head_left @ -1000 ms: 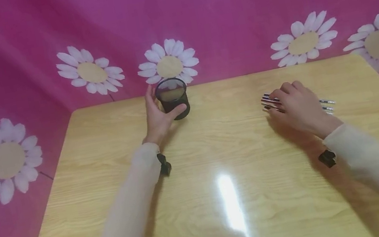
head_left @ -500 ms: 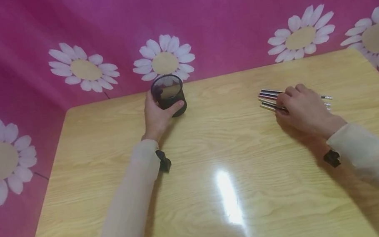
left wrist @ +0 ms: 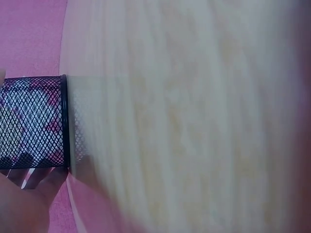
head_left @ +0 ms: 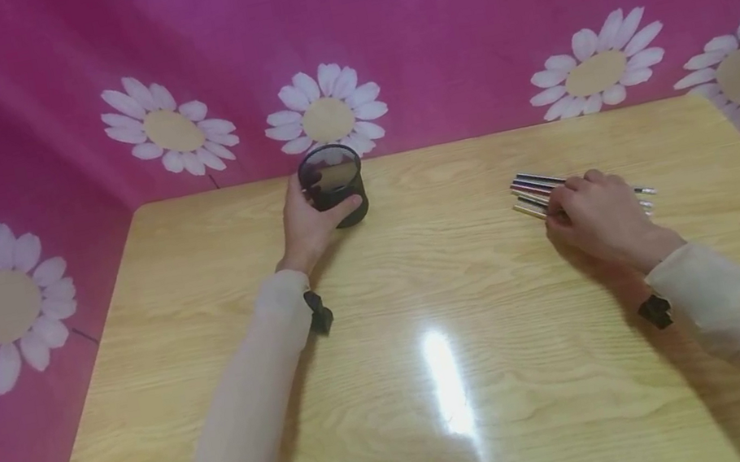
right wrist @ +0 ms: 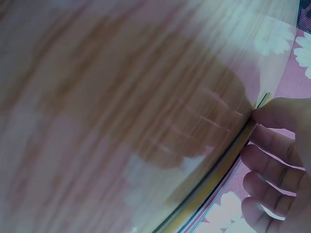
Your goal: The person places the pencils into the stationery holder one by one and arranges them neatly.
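Near the table's back edge, a black wire-mesh pencil cup (head_left: 357,211) stands upright with its round mouth facing up. My left hand (head_left: 305,230) grips it from the left, thumb across its front and fingers behind. In the left wrist view the cup's mesh wall (left wrist: 34,121) lets the background show through. Over on the right, my right hand (head_left: 598,217) is above several striped pencils (head_left: 531,186) lying side by side. The right wrist view shows its thumb and forefinger pinching a yellow pencil (right wrist: 209,182) at the near side of the bunch. The palm hides the pencils' middles.
The wooden table (head_left: 368,305) has a glossy top with a bright reflection. A pink cloth (head_left: 424,31) with large white daisies hangs behind and along the left side. Pencil ends with erasers (head_left: 645,191) stick out to the right of the hand.
My right hand has slid a little rightward along the pencils, so more of their left ends show, slightly spread. The left hand keeps its grip on the pencil cup. The head view shifted slightly.
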Demonstrator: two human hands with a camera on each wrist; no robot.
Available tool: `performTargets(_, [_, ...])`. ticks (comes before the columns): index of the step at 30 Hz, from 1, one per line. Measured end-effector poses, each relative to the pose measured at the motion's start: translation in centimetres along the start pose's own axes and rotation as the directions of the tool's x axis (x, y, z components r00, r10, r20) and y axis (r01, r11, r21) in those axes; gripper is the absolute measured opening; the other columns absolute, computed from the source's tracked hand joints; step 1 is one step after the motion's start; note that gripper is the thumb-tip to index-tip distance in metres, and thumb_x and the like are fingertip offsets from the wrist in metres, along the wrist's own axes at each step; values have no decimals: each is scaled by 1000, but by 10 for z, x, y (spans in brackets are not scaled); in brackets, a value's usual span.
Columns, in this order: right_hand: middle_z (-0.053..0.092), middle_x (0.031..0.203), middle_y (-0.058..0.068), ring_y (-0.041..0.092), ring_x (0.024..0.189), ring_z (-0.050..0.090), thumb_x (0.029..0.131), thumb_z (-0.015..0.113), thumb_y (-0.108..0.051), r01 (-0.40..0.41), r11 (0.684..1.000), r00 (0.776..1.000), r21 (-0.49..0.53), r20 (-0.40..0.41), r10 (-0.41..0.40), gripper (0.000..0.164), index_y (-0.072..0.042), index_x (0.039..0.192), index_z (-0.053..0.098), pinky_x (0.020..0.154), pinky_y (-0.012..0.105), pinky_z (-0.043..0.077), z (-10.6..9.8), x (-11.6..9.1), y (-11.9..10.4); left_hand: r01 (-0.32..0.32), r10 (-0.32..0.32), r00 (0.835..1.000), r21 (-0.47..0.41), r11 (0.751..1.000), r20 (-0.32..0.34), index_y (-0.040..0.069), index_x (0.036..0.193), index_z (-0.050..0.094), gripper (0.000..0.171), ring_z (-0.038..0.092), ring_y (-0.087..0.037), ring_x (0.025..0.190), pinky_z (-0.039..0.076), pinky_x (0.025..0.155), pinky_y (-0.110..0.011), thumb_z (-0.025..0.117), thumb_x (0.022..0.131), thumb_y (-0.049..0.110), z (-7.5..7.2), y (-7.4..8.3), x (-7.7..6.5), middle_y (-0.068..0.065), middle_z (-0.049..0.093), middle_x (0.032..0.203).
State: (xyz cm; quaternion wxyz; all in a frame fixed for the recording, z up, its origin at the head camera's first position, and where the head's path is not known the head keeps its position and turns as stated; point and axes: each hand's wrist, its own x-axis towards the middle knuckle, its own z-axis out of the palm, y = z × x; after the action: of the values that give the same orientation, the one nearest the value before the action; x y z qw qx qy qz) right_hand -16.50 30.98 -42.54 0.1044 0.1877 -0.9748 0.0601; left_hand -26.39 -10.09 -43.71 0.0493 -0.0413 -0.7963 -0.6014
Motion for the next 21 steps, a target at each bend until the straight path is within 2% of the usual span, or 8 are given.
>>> performTargets(7, [67, 83, 14, 42, 81, 59, 87, 75, -12, -6, 1000, 1000, -1, -7, 6, 9, -3, 91, 74, 69, 58, 49, 1, 0, -1, 2, -4, 1000, 47, 999, 29, 8, 159, 45, 93, 53, -33, 138, 48, 115, -43, 97, 83, 19, -4, 5, -3, -14, 56, 152])
performTargets(14, [67, 81, 13, 42, 80, 59, 87, 72, -11, -2, 1000, 1000, 3, -12, 2, 8, -4, 88, 73, 68, 59, 48, 0, 0, -2, -20, 13, 995, 69, 997, 95, 7, 158, 47, 92, 54, -32, 138, 49, 113, -44, 98, 83, 21, -3, 17, -18, -14, 57, 150])
performTargets(21, [67, 81, 12, 41, 79, 59, 86, 72, -11, 11, 1000, 999, 14, -32, -10, 6, -5, 87, 72, 67, 59, 47, 2, -1, -2, -68, 67, 982, -2, 998, 177, 3, 152, 51, 85, 56, -29, 132, 51, 111, -43, 98, 83, 17, 4, 26, -38, -18, 60, 145])
